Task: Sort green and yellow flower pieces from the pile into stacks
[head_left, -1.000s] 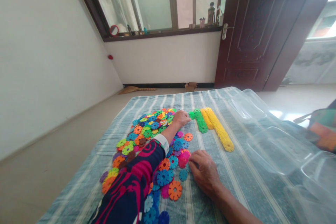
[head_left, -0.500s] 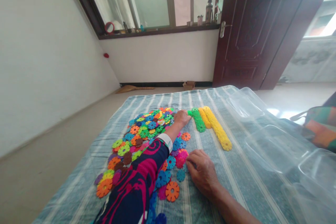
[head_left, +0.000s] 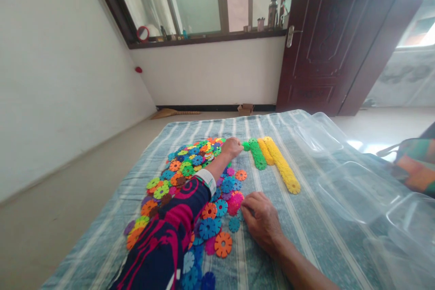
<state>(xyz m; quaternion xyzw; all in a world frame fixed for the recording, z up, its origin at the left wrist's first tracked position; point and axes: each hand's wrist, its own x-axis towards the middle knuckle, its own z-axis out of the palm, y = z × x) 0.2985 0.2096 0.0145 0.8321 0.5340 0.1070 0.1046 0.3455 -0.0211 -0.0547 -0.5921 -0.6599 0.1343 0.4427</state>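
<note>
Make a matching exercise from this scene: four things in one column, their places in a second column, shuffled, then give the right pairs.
Things:
1. Left hand
2. Right hand
3. Long yellow stack of discs
4. Clear plastic boxes

Places:
A. On the right side of the striped blanket
B. Beside a pink disc and a blue disc
C. At the far edge of the mixed disc pile
D. Right of the short yellow stack

Pairs: 1-C, 2-B, 3-D, 4-A.

Striped blanket [head_left: 306,235] under plastic discs [head_left: 180,167]
</note>
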